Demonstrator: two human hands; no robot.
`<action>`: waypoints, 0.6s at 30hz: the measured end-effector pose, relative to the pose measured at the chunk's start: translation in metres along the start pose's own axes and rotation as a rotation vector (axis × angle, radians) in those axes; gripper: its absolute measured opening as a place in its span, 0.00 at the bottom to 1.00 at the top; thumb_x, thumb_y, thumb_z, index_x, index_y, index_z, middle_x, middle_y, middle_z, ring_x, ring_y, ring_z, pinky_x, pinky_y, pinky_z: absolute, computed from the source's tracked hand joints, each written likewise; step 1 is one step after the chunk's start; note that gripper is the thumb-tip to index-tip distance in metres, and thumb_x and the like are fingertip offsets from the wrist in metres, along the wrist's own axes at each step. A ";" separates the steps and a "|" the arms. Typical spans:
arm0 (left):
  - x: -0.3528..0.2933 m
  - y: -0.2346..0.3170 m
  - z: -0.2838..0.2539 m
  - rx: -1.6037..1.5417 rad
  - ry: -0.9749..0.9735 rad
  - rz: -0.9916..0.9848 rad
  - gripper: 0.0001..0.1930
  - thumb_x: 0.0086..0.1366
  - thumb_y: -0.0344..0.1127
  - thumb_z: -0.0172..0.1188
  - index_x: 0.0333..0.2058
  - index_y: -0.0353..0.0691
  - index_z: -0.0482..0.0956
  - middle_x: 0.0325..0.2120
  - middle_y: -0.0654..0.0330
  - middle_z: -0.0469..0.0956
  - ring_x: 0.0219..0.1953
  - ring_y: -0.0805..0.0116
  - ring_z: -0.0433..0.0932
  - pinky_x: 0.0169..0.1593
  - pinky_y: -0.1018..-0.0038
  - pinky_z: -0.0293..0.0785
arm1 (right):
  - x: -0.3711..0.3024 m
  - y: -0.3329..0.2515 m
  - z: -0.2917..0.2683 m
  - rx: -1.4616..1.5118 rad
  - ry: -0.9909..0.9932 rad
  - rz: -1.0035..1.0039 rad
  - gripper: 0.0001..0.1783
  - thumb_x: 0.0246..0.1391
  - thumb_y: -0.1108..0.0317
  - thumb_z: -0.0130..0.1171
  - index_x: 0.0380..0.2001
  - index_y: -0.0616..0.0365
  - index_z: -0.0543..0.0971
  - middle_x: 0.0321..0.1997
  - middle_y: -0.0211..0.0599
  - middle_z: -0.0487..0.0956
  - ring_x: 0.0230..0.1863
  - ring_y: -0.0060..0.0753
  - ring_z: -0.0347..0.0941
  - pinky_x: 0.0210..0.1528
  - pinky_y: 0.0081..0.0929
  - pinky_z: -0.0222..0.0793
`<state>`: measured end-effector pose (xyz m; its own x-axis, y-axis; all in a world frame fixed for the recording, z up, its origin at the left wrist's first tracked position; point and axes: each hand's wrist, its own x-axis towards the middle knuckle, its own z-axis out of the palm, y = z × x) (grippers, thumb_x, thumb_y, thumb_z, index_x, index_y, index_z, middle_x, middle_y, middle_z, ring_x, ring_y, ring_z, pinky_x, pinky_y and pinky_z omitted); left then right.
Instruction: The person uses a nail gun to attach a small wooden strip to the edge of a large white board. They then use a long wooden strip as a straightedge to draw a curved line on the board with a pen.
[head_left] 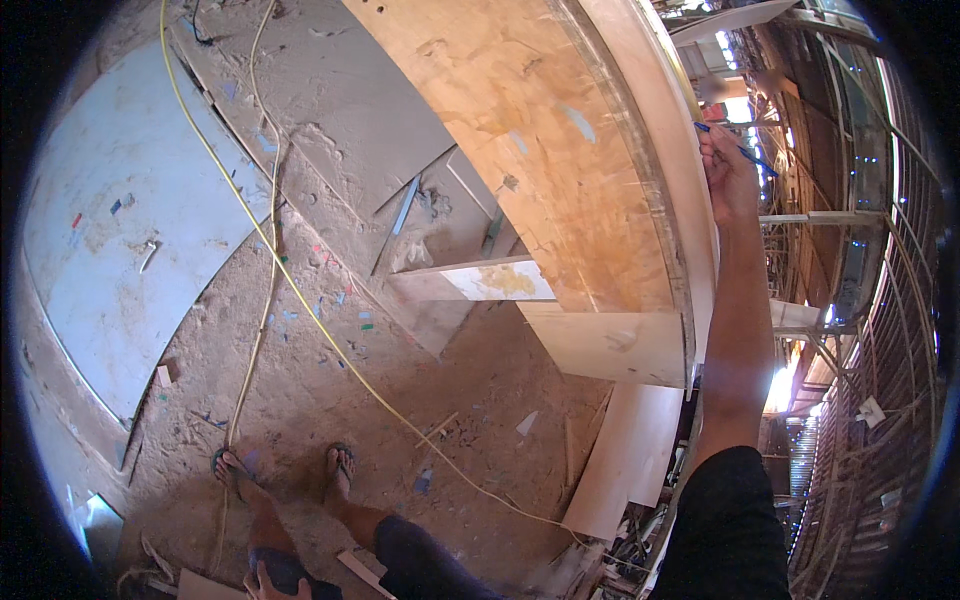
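Note:
My right hand [730,178] reaches up along the right side and grips a slim blue pen [758,162]. It is held at the outer edge of a pale board [708,265], which stands against a large wooden bench top [560,150]. A thin yellow strip [686,85] runs along that board's far edge, close to my fingers. Whether the pen's tip touches the board I cannot tell. Down at the lower left, my left hand [270,585] rests by my knee with its fingers apart and nothing in it; part of it is cut off by the picture's edge.
A yellow cable [318,308] crosses the dusty floor, and a paler cable [262,335] passes my sandalled feet. A large light-blue sheet [130,220] lies at left. Scraps litter the ground. A loose board [625,455] leans below the bench. Poles and corrugated walling [850,480] stand at right.

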<state>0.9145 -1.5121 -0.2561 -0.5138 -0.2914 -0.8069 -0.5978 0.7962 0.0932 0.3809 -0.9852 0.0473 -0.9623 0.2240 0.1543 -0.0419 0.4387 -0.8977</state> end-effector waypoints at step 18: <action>-0.008 0.005 0.000 0.053 -0.003 0.004 0.44 0.50 0.57 0.69 0.65 0.53 0.65 0.58 0.42 0.69 0.55 0.42 0.73 0.55 0.50 0.74 | -0.006 -0.002 0.012 0.003 0.042 0.003 0.10 0.57 0.70 0.65 0.41 0.61 0.81 0.33 0.31 0.81 0.31 0.18 0.75 0.33 0.11 0.74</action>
<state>0.9150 -1.5058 -0.2492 -0.5142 -0.2864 -0.8084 -0.5625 0.8242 0.0657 0.3837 -0.9975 0.0428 -0.9504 0.2613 0.1689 -0.0402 0.4352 -0.8994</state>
